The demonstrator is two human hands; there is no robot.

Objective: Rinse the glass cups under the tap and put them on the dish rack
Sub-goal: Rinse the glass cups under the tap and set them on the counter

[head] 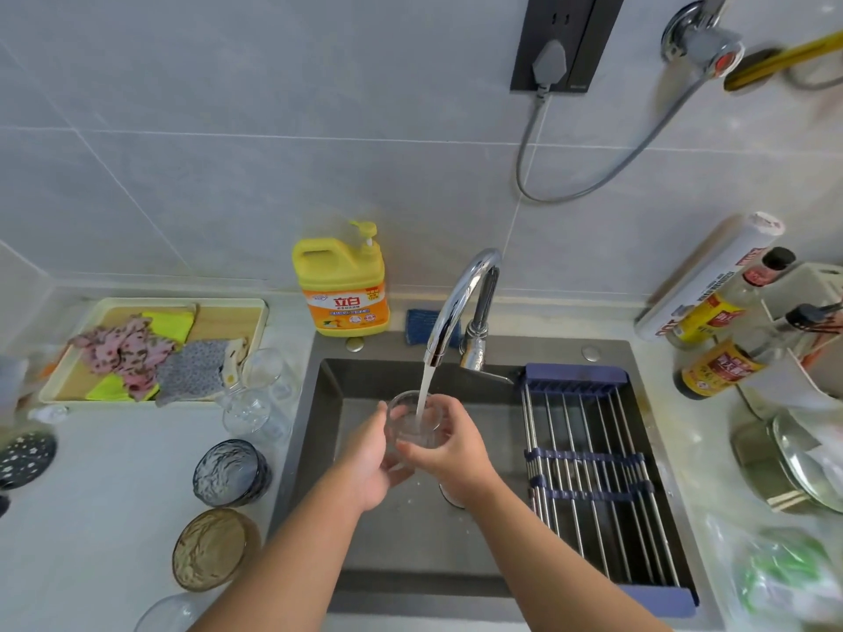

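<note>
Glass cup (413,419) | under tap (460,303) | between left hand (374,458), right hand (449,449)

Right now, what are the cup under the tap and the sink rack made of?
The cup: clear glass by the look, fully see-through. The rack: shiny metal rods, probably stainless steel, with matte blue, plastic-looking end pieces.

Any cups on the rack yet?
No, the dish rack is bare; left hand and right hand hold a cup under the tap.
</note>
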